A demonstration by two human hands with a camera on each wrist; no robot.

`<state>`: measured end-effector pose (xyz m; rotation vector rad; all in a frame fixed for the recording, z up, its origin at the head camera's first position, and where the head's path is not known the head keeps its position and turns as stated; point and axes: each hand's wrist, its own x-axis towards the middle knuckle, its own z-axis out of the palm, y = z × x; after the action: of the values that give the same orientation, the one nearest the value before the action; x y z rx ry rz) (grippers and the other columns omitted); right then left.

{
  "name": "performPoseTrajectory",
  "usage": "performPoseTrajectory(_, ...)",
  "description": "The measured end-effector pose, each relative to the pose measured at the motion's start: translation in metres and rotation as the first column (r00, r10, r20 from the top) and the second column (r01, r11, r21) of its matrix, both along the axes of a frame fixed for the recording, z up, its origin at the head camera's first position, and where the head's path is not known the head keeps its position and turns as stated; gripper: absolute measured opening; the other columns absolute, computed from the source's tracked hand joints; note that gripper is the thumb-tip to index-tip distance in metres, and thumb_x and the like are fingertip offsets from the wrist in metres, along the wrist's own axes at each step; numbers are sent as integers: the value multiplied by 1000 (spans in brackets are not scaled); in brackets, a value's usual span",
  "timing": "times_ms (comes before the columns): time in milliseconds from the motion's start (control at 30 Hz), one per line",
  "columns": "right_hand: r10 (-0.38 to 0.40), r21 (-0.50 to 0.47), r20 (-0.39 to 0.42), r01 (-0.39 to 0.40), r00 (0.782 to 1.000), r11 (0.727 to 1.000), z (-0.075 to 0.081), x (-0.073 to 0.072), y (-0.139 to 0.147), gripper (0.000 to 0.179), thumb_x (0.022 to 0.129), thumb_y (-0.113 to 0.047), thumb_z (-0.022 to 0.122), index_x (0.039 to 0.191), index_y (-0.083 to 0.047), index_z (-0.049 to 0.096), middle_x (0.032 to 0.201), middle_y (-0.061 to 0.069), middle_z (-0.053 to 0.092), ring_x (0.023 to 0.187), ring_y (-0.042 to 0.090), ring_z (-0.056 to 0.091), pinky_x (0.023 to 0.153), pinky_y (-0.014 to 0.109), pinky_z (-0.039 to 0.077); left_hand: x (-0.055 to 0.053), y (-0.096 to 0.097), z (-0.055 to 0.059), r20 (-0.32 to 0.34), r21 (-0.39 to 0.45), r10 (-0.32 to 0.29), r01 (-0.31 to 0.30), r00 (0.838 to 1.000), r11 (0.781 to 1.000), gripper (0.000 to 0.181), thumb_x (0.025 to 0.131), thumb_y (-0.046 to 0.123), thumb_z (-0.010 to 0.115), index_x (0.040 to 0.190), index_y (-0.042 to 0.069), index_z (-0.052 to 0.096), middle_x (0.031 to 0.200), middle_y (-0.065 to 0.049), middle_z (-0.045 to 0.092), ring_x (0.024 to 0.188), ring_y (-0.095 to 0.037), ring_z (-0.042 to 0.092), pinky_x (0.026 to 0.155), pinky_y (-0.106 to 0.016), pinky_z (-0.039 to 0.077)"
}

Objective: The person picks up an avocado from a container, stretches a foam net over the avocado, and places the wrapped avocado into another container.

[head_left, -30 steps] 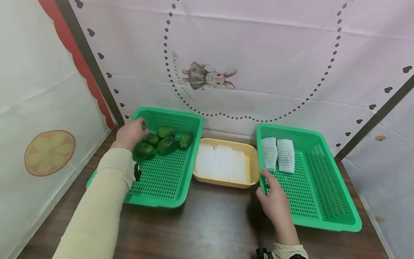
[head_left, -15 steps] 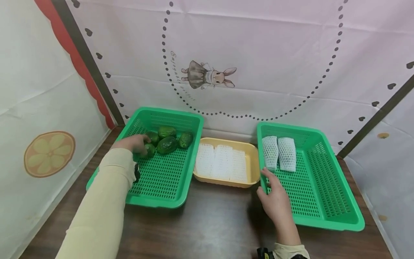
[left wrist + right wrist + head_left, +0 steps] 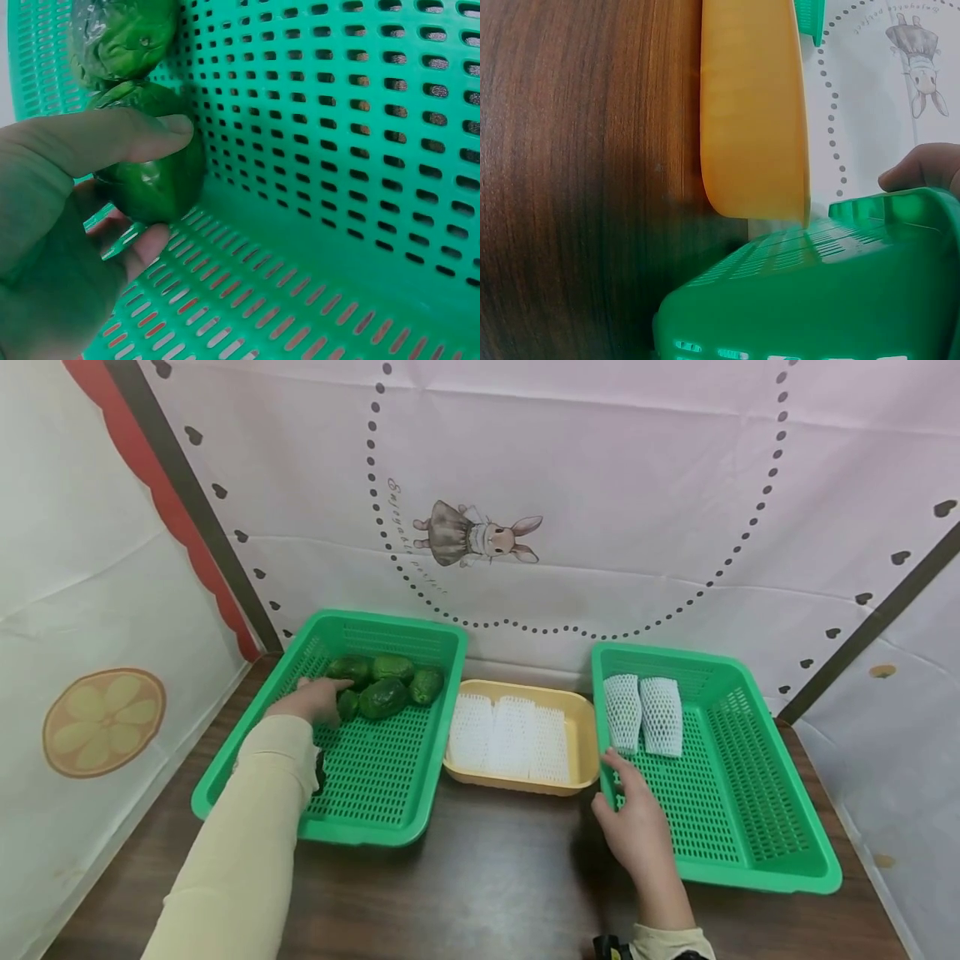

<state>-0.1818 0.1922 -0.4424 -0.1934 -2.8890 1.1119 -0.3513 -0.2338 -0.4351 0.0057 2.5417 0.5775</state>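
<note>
My left hand point(image 3: 309, 700) reaches into the left green basket point(image 3: 375, 834). In the left wrist view its thumb lies over a dark green, glossy avocado point(image 3: 157, 187) and its fingers curl beneath, gripping it. Another avocado point(image 3: 124, 37) touches it there. Several more avocados point(image 3: 384, 698) lie clustered at the basket's back. My right hand point(image 3: 640, 831) rests at the near left rim of the right green basket point(image 3: 750, 881), thumb and forefinger spread. A finger point(image 3: 919, 166) shows over that rim in the right wrist view.
Between the baskets stands a yellow tray point(image 3: 585, 735) with white foam net sleeves point(image 3: 513, 735) laid side by side. Two white net-covered pieces point(image 3: 662, 717) lie at the right basket's back left. A printed cloth wall point(image 3: 615, 510) rises behind the brown table point(image 3: 510, 868).
My left hand has come down onto the front left avocado and taken hold of it. A neighbouring avocado has come into fuller view. My right hand has stayed at the basket rim.
</note>
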Motion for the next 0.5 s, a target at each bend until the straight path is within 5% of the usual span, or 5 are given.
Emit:
performPoseTrajectory(133,-5,-9,3,5,1000,1000,-1,2,0,52,88,-13,55,138,-14,42,145,0,35,114,31,50,61,34,46,2,3,-3,-16,-23,-31,30,999,999,78,81,-17,46,148,9,17,147,-29,10,130,-52,-6,56,-35,40)
performPoseTrajectory(367,-6,-6,-15,6,1000,1000,-1,0,-1,51,87,-12,56,137,-14,44,145,0,36,113,31,50,63,36,47,4,8,-9,2,-74,-78,78,997,994,73,82,-17,43,147,5,20,146,-31,8,130,-54,-3,81,-54,36)
performPoseTrajectory(500,-10,-4,-20,10,1000,1000,-2,-2,0,51,87,-11,56,136,-14,44,145,0,37,114,31,50,65,38,47,2,8,-13,-15,-93,-89,87,996,992,72,81,-16,43,147,5,21,145,-31,10,129,-54,-1,80,-56,34)
